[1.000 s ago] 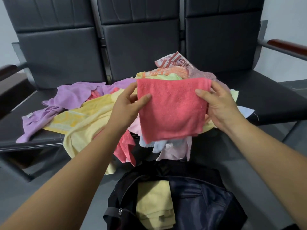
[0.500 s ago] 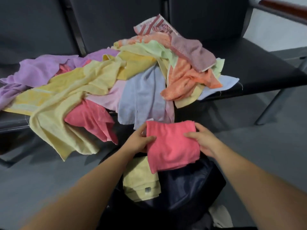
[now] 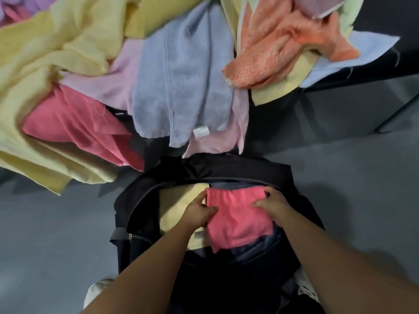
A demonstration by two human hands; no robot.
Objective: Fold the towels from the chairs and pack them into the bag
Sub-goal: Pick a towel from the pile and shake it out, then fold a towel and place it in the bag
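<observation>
Left hand (image 3: 199, 214) grips the left edge of the folded pink towel (image 3: 238, 219), thumb on top and fingers curled beneath. Right hand (image 3: 271, 207) is closed on the towel's upper right corner, fingers wrapped over the far edge. Both hands hold this one towel inside the mouth of the black bag (image 3: 238, 171), which stands open on the grey floor (image 3: 52, 234).

Edges and room: the towel lies partly over a folded yellow towel (image 3: 174, 207) already in the bag, covering its right side. To the right of and below the pink towel, dark blue lining (image 3: 260, 248) shows bare. The bag's zipped rim curves round the left side, close to the left wrist. The far rim sits just under the towels overhanging the chair seat (image 3: 340, 103).

Count: two folded towels in the bag, one pink and one yellow. On the seat, a loose pile: a large yellow towel (image 3: 45, 64), a second pink towel (image 3: 74, 128), a pale pink one (image 3: 108, 85), a blue-grey one (image 3: 181, 75), an orange one (image 3: 272, 48) and a light blue one (image 3: 362, 53) at right. More pieces show at the top edge, too cropped to count.

Labels: a small white tag (image 3: 200, 133) hangs at the blue-grey towel's lower hem; a second tag shows on the folded yellow towel beside the left wrist. Neither can be read.
</observation>
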